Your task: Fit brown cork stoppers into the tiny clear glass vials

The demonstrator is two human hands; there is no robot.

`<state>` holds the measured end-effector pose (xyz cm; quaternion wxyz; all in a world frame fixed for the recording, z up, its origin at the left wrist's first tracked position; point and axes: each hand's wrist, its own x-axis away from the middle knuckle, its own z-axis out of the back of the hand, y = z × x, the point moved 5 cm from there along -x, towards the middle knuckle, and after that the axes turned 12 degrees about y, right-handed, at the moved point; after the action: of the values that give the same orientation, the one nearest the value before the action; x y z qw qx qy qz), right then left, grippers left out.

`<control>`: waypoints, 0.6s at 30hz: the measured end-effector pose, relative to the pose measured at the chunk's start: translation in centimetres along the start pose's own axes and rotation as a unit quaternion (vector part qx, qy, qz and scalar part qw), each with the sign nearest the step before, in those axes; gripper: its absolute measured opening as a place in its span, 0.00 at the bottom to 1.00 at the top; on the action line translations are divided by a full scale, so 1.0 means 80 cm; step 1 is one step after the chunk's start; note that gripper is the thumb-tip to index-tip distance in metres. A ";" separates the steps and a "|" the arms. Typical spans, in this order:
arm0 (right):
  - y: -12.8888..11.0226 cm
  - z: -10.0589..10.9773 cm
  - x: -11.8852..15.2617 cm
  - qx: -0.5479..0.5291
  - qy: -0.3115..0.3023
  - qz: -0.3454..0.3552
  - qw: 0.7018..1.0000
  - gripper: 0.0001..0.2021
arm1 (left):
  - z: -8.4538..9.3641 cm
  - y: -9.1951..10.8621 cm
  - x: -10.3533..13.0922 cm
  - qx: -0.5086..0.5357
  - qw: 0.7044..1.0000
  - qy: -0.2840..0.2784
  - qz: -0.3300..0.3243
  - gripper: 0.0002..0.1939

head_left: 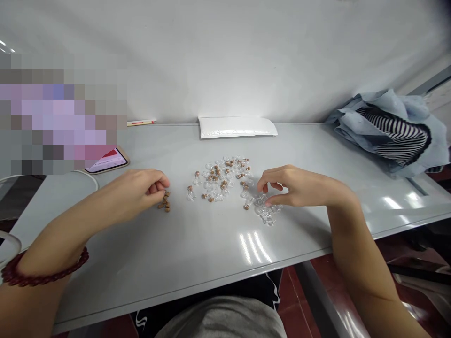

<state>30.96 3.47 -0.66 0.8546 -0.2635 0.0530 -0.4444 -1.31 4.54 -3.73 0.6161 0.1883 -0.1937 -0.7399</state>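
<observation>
My left hand (148, 188) is at the left of the table, its fingers curled in and the thumb close to the index finger. Whether anything is between those fingertips is hidden. Just below them lies a small pile of brown corks (167, 205). My right hand (289, 185) hovers over a cluster of tiny clear glass bottles (266, 215) without corks, thumb and bent fingers apart, fingertips close to the glass. Between both hands spreads a group of small corked bottles (216, 178). One corked bottle (190, 192) lies at that group's left edge.
Against the wall sits a white padded packet (237, 127). A phone (107, 161) and a cable (88, 174) are at the left, with a pen-like stick (141, 122) behind. Light blue cloth with a striped lining (394, 131) is heaped at the right. The table's front edge (211, 280) faces me.
</observation>
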 end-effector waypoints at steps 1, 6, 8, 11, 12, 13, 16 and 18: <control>0.000 -0.001 0.000 0.003 -0.009 -0.003 1.000 0.10 | 0.000 0.002 0.000 -0.022 1.000 -0.011 0.005 0.08; 0.001 -0.008 -0.003 0.007 -0.030 -0.009 0.999 0.09 | 0.012 0.019 0.000 -0.066 0.997 0.031 0.011 0.11; -0.001 -0.013 -0.007 0.001 -0.033 -0.003 0.999 0.08 | 0.014 0.023 0.001 -0.070 0.996 0.048 0.014 0.12; -0.008 -0.023 -0.014 -0.009 -0.021 0.016 1.000 0.05 | 0.013 0.028 0.002 -0.084 0.995 0.054 0.013 0.13; -0.011 -0.026 -0.017 -0.014 -0.011 0.024 1.000 0.04 | 0.012 0.029 0.002 -0.087 0.995 0.052 0.010 0.13; -0.013 -0.029 -0.019 -0.018 0.000 0.032 0.999 0.04 | 0.012 0.030 0.003 -0.088 0.995 0.049 0.008 0.13; -0.017 -0.032 -0.023 -0.022 0.041 0.043 0.998 0.05 | 0.011 0.033 0.003 -0.080 0.996 0.041 0.004 0.13; -0.017 -0.031 -0.024 -0.013 0.059 0.043 0.997 0.06 | 0.013 0.034 0.003 -0.067 0.997 0.047 0.012 0.12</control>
<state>28.05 3.35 -2.39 0.8648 -0.2454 0.1205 -0.4212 0.39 3.88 -1.48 0.6451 0.1788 -0.1164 -0.7337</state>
